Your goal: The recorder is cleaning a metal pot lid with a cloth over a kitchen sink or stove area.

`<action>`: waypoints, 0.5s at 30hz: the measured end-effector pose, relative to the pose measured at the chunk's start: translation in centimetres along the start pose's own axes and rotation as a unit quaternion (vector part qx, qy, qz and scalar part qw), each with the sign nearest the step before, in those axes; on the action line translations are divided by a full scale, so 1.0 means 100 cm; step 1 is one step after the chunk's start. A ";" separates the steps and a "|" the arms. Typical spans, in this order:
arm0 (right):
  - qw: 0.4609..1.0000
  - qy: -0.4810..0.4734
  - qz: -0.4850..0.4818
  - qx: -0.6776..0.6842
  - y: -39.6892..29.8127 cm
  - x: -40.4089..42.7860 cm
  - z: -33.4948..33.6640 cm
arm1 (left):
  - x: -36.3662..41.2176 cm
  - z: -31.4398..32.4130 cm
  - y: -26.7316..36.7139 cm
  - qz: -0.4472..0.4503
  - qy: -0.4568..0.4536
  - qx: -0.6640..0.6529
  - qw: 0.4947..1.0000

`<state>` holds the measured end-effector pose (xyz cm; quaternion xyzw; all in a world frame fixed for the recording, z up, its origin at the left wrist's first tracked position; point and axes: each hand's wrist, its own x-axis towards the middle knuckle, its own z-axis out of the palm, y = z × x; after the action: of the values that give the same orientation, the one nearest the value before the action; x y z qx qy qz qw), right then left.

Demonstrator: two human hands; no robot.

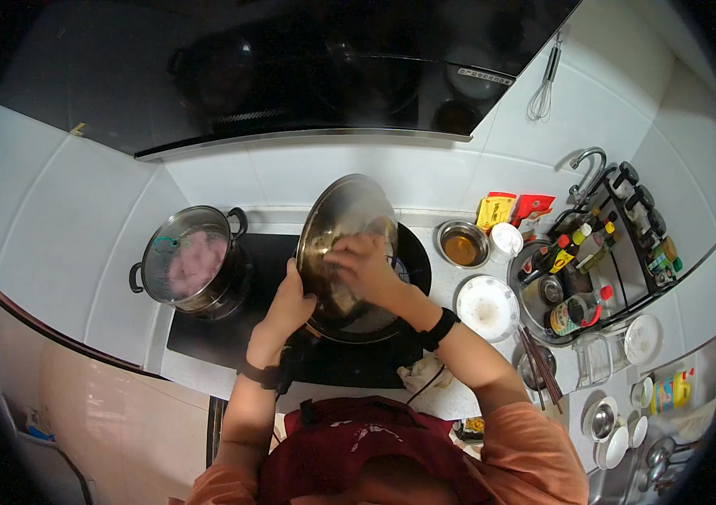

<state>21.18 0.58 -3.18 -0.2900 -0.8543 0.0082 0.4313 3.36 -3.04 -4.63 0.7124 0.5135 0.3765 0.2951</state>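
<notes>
My left hand grips the near left rim of a large steel basin. The basin is tipped up steeply over a black wok on the cooktop. Blurred by motion, my right hand reaches across the basin's inside, fingers against or close to its surface. Whether those fingers hold anything is unclear. Steam rises around the basin and hides part of its upper wall. Most of the wok's inside is covered by the basin and my right hand.
A tall lidded pot with pink contents stands left on the black cooktop. To the right are a steel bowl of amber liquid, a white plate, chopsticks and sauce bottles. A crumpled cloth lies at the front edge.
</notes>
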 end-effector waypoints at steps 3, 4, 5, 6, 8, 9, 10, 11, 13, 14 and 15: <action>0.996 -0.076 0.021 0.042 -0.008 -0.009 -0.005 | -0.001 -0.009 0.003 -0.010 -0.012 0.002 1.000; 0.991 -0.104 0.053 0.061 -0.006 -0.013 -0.008 | -0.001 -0.010 -0.005 0.036 -0.005 -0.002 0.999; 0.991 -0.104 0.052 0.062 -0.002 -0.018 -0.012 | -0.002 -0.011 -0.006 0.036 -0.003 -0.001 0.999; 0.988 -0.111 0.082 0.067 0.001 -0.021 -0.016 | -0.001 -0.016 0.001 -0.056 -0.028 -0.084 0.995; 0.978 -0.134 0.132 0.092 0.008 -0.028 -0.027 | -0.002 -0.019 0.011 -0.176 -0.040 -0.189 0.965; 0.978 -0.134 0.133 0.091 0.012 -0.032 -0.033 | -0.003 -0.020 0.009 -0.176 -0.041 -0.190 0.965; 0.974 -0.147 0.141 0.100 0.016 -0.038 -0.037 | -0.004 -0.022 0.005 -0.180 -0.049 -0.205 0.961; 0.970 -0.160 0.149 0.108 0.022 -0.044 -0.041 | -0.005 -0.023 0.003 -0.185 -0.056 -0.219 0.956; 0.958 -0.197 0.173 0.113 0.037 -0.059 -0.048 | -0.004 -0.023 0.008 -0.185 -0.060 -0.217 0.957; 0.928 -0.261 0.218 0.150 0.042 -0.065 -0.050 | -0.003 -0.024 0.009 -0.172 -0.064 -0.216 0.959; 0.891 -0.321 0.261 0.185 0.047 -0.070 -0.052 | -0.002 -0.024 0.009 -0.158 -0.070 -0.214 0.961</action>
<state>30.53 -0.20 -6.29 -0.3990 -0.8227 0.3712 0.1618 1.76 -3.41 -2.58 0.5669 0.5050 0.3753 0.5317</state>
